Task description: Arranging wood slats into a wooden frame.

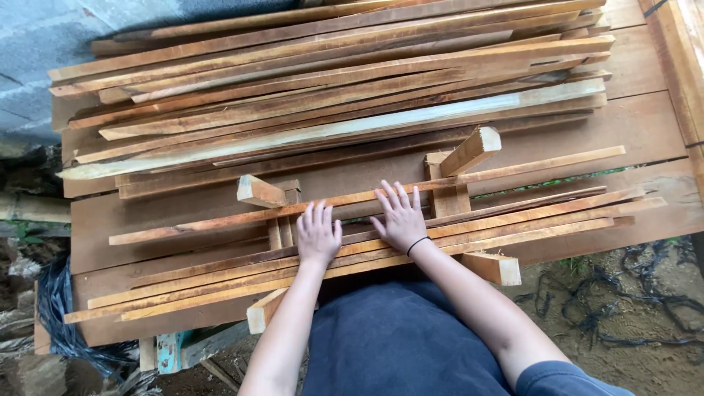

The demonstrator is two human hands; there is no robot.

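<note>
My left hand (318, 233) lies flat, fingers spread, on a row of thin reddish wooden slats (513, 218) that run left to right in front of me. My right hand (400, 216), a thin black band on its wrist, also presses flat on those slats, its fingertips touching a longer single slat (528, 166) just beyond. The slats rest across two short wooden blocks, the left block (259, 192) and the right block (471, 151). Neither hand grips anything.
A big loose pile of long slats (330, 81) fills the far half of a wide plank platform (638, 125). A block end (497, 268) and another block end (259, 314) stick out near my lap. Dirt ground with black netting (638, 308) lies right; grey blocks (37, 51) far left.
</note>
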